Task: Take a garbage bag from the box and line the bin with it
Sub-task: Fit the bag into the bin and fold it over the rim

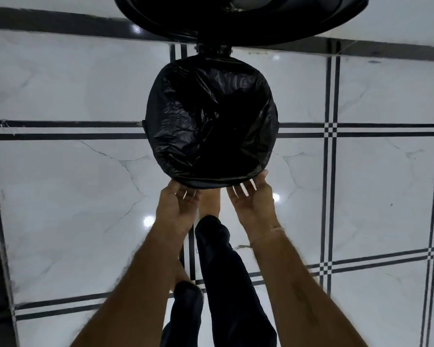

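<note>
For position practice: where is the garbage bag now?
Head view, centre: the garbage bag sits below the open lid, left hand and right hand at its near edge.

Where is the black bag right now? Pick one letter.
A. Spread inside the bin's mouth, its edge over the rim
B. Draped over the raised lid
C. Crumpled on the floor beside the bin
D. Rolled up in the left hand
A: the garbage bag fills the open mouth of the bin, its edge wrapped over the near rim, where the left hand and right hand touch it.

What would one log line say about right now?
garbage bag: lining bin | lid: up | left hand: open, at bag's near edge | right hand: same
</note>
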Demonstrator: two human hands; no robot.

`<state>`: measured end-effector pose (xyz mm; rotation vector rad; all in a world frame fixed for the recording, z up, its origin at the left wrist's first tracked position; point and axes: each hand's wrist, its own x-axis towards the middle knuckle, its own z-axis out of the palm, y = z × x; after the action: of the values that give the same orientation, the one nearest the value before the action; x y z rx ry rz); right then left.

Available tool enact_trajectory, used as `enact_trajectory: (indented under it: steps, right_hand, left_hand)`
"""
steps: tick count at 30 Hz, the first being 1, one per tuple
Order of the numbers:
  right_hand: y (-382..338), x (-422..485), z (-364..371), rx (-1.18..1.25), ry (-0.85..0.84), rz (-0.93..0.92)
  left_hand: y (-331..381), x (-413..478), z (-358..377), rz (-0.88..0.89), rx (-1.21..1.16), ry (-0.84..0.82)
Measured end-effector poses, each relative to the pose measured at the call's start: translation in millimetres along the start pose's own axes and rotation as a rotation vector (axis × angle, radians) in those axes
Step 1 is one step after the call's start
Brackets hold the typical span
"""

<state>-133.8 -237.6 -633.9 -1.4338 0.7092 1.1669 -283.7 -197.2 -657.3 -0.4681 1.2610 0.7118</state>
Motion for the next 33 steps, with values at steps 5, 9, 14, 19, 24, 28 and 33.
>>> enact_trajectory:
  steps: [5, 9, 14, 19, 24, 28, 33]
  right_hand:
    - [11, 5, 4, 0.257, -0.053, 0.136]
    - [7, 7, 2, 0.167, -0.069, 0.108]
    - [-3, 9, 0, 0.125, -0.086, 0.019]
    - [-2, 5, 0, 0.151, -0.097, 0.064]
    - [2, 10, 6, 0.249, -0.049, 0.072]
    - [-9, 13, 8, 0.185, -0.057, 0.069]
    - [-42, 27, 20, 0.003, -0.146, -0.012]
  left_hand:
    - [-14, 2, 5, 0.003, 0.021, -0.015]
    - [-13, 3, 8, 0.049, 0.07, -0.007]
    - [4, -12, 3, 0.107, -0.024, -0.032]
    - [15, -12, 7, 0.121, -0.072, 0.008]
    - [-1, -11, 9, 0.116, -0.158, 0.0]
    - [7, -9, 14, 0.148, -0.141, 0.017]
    - [55, -4, 22, 0.25, 0.143, 0.014]
